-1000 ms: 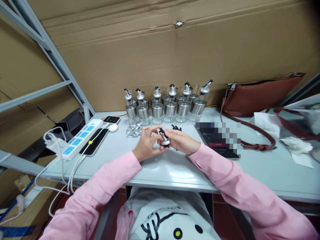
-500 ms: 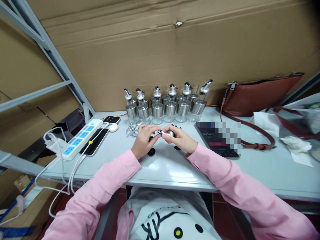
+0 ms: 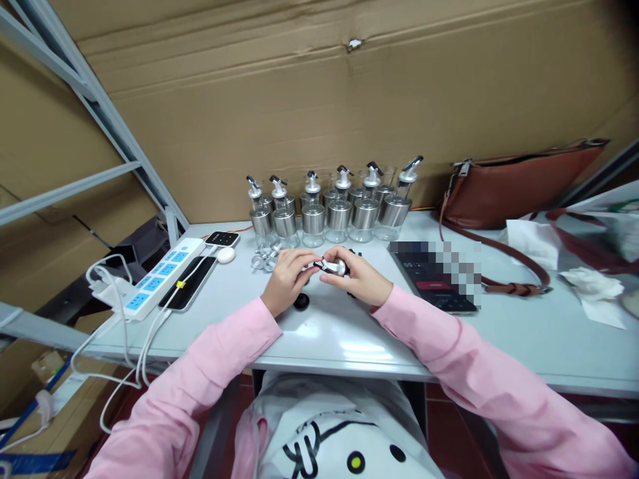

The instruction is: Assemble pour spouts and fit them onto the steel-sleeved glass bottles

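Both hands meet over the middle of the grey table (image 3: 349, 339). My right hand (image 3: 357, 276) grips a small silver pourer cap (image 3: 333, 267) with a black spout, held on its side. My left hand (image 3: 288, 276) pinches the black spout end of that same cap. A small black round piece (image 3: 301, 303) lies on the table just below my left hand. Behind the hands stand several glass oil bottles (image 3: 339, 216) with steel bands and pourer tops. Loose silver caps (image 3: 264, 256) lie left of the hands.
A white power strip (image 3: 160, 279), a black phone (image 3: 187, 283), a small display (image 3: 222, 238) and a white puck sit at the left. A dark tablet (image 3: 434, 276) lies to the right, with a brown leather bag (image 3: 514, 189) and crumpled tissue (image 3: 594, 286) beyond. Cardboard forms the back wall.
The cap was upright between both hands; it now lies on its side, and a black round piece has appeared on the table below my left hand.
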